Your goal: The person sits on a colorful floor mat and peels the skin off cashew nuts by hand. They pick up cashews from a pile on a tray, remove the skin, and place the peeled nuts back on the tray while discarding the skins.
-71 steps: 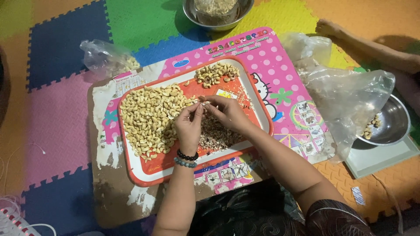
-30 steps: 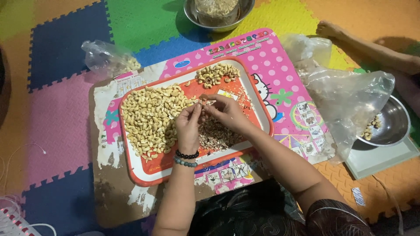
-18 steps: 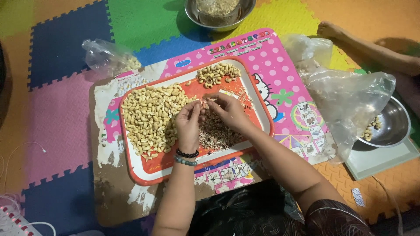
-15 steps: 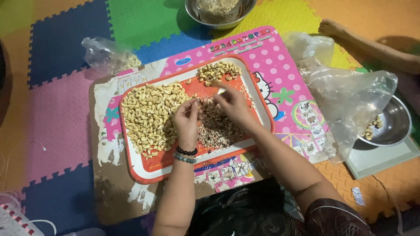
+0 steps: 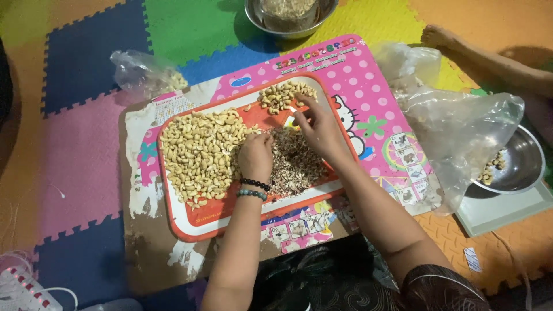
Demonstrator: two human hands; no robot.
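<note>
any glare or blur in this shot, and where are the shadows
Head view: even, soft light and mostly sharp. Glare shows on the clear plastic bag and the steel bowl at right. The right hand is slightly motion-blurred near the small nut pile; the left hand is crisper. Soft shadows fall under both forearms, and the left edge and bottom go dark.

Foam puzzle-mat floor [image 5: 86, 150], multicoloured. On it: worn pink board [image 5: 374, 98], steel bowl [image 5: 291, 26] at top, plastic bags [image 5: 461, 132] right, bag [image 5: 141, 72] upper left, grey tray [image 5: 501, 210] right.

Steel bowl [image 5: 288, 26] cropped above; perhaps husks under hands.
</note>
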